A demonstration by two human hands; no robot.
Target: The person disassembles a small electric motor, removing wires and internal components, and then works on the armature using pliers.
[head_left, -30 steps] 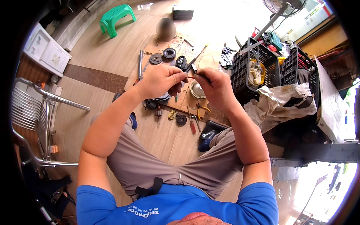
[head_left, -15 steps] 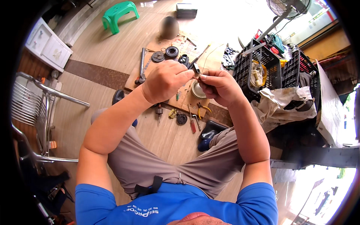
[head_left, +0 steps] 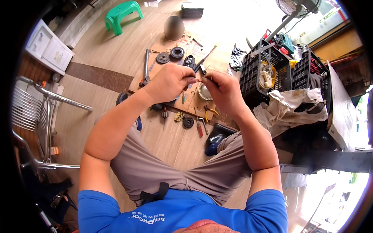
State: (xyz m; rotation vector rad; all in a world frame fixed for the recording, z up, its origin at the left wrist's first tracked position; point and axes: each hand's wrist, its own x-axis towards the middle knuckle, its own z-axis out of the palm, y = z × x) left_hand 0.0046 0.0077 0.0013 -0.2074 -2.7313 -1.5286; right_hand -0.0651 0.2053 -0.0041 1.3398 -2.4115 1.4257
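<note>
My left hand [head_left: 173, 83] and my right hand [head_left: 225, 91] are raised over a brown board [head_left: 157, 72], fingertips almost meeting. Both are closed in a pinch on a thin wire [head_left: 199, 80], which looks reddish in the gap between them. Fine wire strands [head_left: 212, 70] stick up past my right fingers. Most of what the fingers grip is hidden. Below and between the hands, a pale round finned wheel [head_left: 204, 92] rests on the board. A small dark block [head_left: 203, 69] is just beyond the fingertips.
A hammer [head_left: 147, 68], a black ring [head_left: 177, 53] and a dark disc [head_left: 162, 58] lie on the board. Nearer are orange-handled pliers [head_left: 210, 113], a red screwdriver [head_left: 199, 129] and a black round part [head_left: 188, 122]. Black crates [head_left: 252, 73] stand right, a metal chair [head_left: 46, 116] left.
My hands have drawn slightly apart, and a reddish piece of wire now shows between the fingertips. My right hand has turned, its fingers now pointing more downward and inward.
</note>
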